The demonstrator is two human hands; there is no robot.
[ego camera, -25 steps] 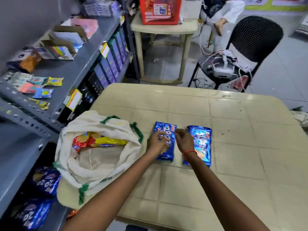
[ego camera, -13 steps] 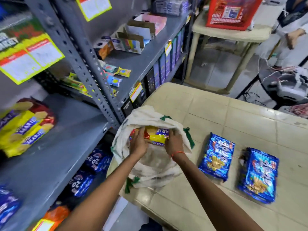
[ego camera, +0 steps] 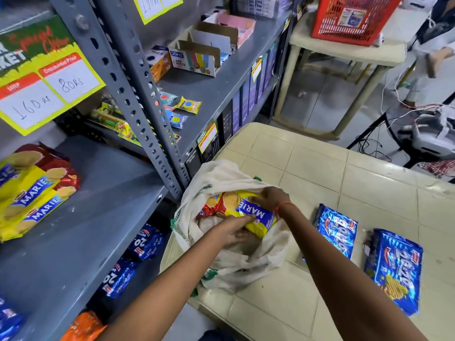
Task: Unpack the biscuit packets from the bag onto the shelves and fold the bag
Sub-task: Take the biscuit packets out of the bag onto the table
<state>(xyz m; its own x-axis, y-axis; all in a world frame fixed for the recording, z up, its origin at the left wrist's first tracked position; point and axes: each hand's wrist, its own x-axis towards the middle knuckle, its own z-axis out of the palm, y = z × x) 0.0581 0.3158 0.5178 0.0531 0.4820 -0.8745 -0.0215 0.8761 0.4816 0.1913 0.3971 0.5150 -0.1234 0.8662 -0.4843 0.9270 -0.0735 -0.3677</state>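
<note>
A cream cloth bag (ego camera: pixel 216 178) with green trim lies open on the beige table's (ego camera: pixel 320 168) left edge. In its mouth sits a yellow and red Marie biscuit packet (ego camera: pixel 256 214). My left hand (ego camera: pixel 234 230) grips the packet's near side and my right hand (ego camera: pixel 269 198) holds its far end. Two blue 20-20 biscuit packets (ego camera: pixel 336 230) (ego camera: pixel 394 269) lie flat on the table to the right. More Marie packets (ego camera: pixel 32 193) rest on the grey shelf (ego camera: pixel 98 217) at left.
Blue 20-20 packets (ego camera: pixel 145 242) fill the lower shelf beside the table. The upper shelf holds small boxes (ego camera: pixel 197 57) and scrubber packs. A perforated grey upright (ego camera: pixel 147 129) stands close to the bag. A red basket (ego camera: pixel 352 18) sits on a far table; a person stands at back right.
My hands left the blue packets on the table and went into the bag. They now hold the Marie packet, raised partly out of the bag's mouth.
</note>
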